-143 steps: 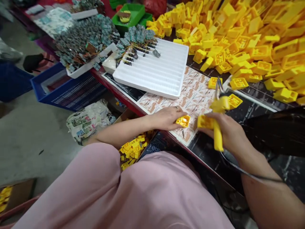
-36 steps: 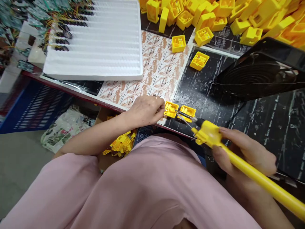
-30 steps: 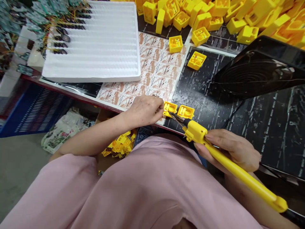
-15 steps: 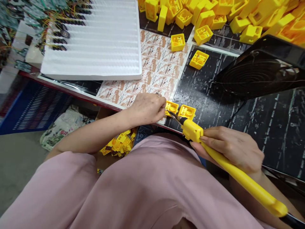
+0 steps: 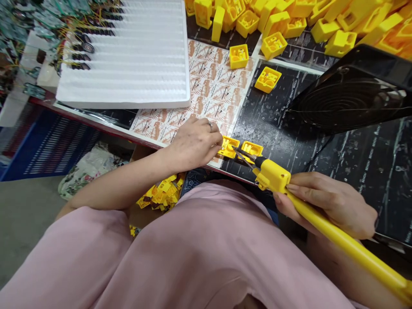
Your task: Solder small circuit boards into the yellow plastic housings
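My left hand rests at the table's front edge, its fingers curled and closed on the left side of a small open yellow plastic case. The fingertips are partly hidden. In my right hand is a yellow soldering iron with a black collar, gripped along its handle. Its thin metal tip points left, at the right part of that case; whether it touches cannot be told. A second open yellow case sits just to the right, behind the tip.
A white ridged foam tray holds black round parts with wires at the left. Two yellow cases stand farther back, before a heap of yellow cases. A black fan stands at right.
The soldering iron and my right hand have moved back to the right and slightly down. My left hand has turned a little, and more of the left case shows.
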A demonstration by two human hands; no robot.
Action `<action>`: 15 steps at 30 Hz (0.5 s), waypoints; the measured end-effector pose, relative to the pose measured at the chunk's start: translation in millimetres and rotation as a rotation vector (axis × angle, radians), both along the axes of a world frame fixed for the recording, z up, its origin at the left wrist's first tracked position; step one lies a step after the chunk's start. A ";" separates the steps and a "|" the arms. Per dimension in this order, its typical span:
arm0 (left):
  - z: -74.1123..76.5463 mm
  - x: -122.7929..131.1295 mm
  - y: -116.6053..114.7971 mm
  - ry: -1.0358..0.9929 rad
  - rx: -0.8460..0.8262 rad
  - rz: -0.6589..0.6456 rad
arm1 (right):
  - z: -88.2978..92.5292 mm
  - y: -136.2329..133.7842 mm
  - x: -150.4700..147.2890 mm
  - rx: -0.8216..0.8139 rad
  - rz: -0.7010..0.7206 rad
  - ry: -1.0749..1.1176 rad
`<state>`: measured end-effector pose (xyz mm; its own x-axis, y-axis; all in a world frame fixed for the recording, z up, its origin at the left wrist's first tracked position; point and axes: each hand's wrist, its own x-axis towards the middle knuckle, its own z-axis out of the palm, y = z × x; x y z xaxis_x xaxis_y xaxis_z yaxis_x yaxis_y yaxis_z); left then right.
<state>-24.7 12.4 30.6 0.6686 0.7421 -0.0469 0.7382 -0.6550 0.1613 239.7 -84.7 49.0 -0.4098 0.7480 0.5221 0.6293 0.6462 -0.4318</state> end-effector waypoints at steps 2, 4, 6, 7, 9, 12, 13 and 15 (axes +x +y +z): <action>-5.4 -6.1 1.4 -0.146 -0.008 0.019 | -5.8 -3.5 1.5 -0.025 -0.056 0.041; -11.6 -10.0 3.1 -0.254 -0.044 0.073 | -15.4 -9.0 2.1 -0.008 -0.170 0.134; -16.8 -10.5 4.7 -0.290 -0.051 0.103 | -25.0 -14.0 1.9 0.014 -0.252 0.190; -18.4 -9.6 5.3 -0.285 -0.042 0.103 | -28.7 -15.7 1.9 0.031 -0.282 0.202; -19.7 -6.6 5.9 -0.249 -0.022 0.093 | -33.1 -17.4 2.3 0.076 -0.313 0.188; -18.7 -2.4 5.4 -0.205 -0.017 0.098 | -33.4 -17.3 2.2 0.075 -0.333 0.163; -18.3 -1.6 4.9 -0.203 -0.019 0.102 | -32.9 -16.9 1.3 0.041 -0.329 0.156; -18.2 -0.6 3.9 -0.211 -0.017 0.111 | -32.3 -15.7 -1.8 -0.015 -0.306 0.172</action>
